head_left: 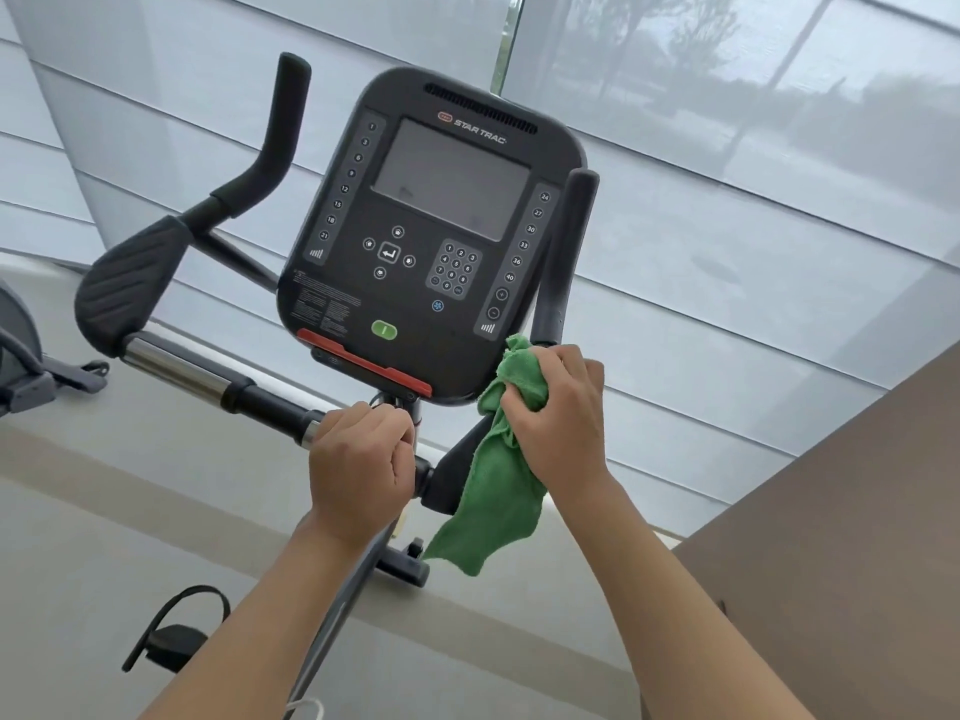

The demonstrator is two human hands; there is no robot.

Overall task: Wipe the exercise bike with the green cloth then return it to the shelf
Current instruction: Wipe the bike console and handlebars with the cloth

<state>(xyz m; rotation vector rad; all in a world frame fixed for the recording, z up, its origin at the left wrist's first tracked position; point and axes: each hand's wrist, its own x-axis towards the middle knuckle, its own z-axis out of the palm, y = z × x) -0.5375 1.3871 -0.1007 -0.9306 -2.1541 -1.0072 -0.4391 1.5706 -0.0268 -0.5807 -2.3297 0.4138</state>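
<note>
The left hand [361, 467] is curled round the handlebar [208, 379] of the exercise bike [431, 236], steadying it. The right hand [558, 413] clutches the bunched green cloth [493, 506] against the right grip, just below the console's corner. Wiping appears under way; next likely comes rubbing along that grip. No shelf shows.

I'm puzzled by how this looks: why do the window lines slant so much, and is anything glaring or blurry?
Head view: the wide-angle, tilted camera slants the window blinds; soft daylight through them, no hard shadows; faint reflections on the console screen; the green cloth and both hands look sharp.
</note>
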